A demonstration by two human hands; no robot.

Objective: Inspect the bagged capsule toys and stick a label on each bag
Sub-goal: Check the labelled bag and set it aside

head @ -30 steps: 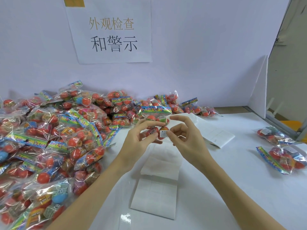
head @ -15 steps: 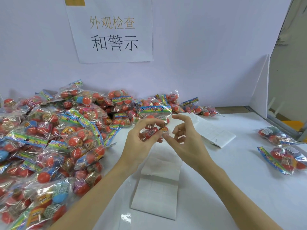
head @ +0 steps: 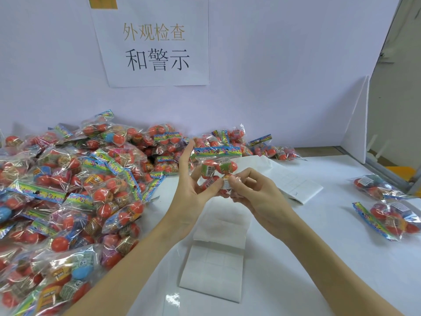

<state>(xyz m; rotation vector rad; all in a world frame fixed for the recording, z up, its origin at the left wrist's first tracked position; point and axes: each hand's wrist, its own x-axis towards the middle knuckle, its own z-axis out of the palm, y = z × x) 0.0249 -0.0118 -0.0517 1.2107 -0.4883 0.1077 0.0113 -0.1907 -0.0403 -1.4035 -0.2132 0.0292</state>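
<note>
Head view: bag (head: 216, 165) held upright above the desk's middle. Left hand (head: 193, 192) pinches its lower capsules; right hand (head: 252, 192) presses a label (head: 226, 182) onto it. Labelling step, seemingly; next, smooth it down firmly.

A pale lilac wall (head: 273, 65) fills the upper frame, bearing a white paper sign (head: 155, 42). Below lies a glossy white desk (head: 319, 258).
</note>
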